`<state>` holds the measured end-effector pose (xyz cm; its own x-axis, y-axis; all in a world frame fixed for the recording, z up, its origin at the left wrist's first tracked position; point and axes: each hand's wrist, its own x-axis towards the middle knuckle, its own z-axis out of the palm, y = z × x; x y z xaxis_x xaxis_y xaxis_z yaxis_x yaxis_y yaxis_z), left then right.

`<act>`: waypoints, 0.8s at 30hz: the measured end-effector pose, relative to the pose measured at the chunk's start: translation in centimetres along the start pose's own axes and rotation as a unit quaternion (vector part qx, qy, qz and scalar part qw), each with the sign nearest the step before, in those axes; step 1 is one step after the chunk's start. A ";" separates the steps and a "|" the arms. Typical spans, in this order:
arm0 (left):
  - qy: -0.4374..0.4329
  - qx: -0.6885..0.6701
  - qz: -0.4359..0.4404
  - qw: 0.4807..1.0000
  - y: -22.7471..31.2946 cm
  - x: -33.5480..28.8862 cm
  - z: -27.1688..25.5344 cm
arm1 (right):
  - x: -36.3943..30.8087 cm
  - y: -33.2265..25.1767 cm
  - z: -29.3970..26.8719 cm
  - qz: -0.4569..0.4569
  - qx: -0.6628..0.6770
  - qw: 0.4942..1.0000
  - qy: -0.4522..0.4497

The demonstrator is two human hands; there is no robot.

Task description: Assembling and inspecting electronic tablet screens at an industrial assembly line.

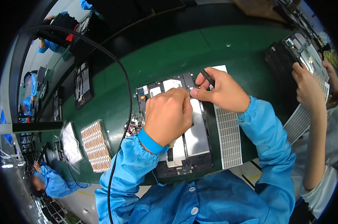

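Observation:
A tablet-like device with its inside uncovered [198,138] lies on the green bench in front of me, showing a black frame and silvery panels. My left hand [168,115], with a blue band at the wrist, is closed over its upper middle; the fingertips point down, and whatever they pinch is hidden. Close beside it, at the device's upper right corner, my right hand [225,89] is curled round a slim black tool [207,77] whose kind I cannot make out. The right thumb tip is near the left fingers.
A white sheet of grey labels [228,138] lies right of the device. To the left are small loose parts [134,125], a tray of brown-and-white pieces [96,145] and clear plastic bags [71,143]. A black cable [128,86] arches across. Another person's hand [310,87] holds a similar device.

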<state>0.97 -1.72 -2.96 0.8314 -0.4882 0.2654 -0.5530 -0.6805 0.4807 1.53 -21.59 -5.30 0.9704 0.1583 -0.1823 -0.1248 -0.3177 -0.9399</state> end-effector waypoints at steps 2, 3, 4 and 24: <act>-0.012 -0.016 -0.018 1.000 0.0 -0.1 -0.2 | 0.4 0.0 -0.3 0.017 0.031 0.999 -0.024; -0.015 -0.039 -0.022 0.999 0.1 -0.1 -0.3 | 0.6 0.0 -0.4 0.014 0.041 0.998 -0.034; -0.017 -0.063 -0.026 0.998 0.2 0.0 -0.4 | 0.9 -0.1 -0.6 0.012 0.050 0.998 -0.042; -0.071 -0.027 -0.120 0.990 -0.6 1.8 -0.4 | 1.5 -2.4 -0.4 -0.011 -0.177 0.984 -0.033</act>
<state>2.82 -1.98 -2.43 0.9201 -0.3912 0.0194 -0.3338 -0.7574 0.5612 3.40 -20.96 -3.22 0.9550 0.2251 -0.1931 -0.0132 -0.6180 -0.7860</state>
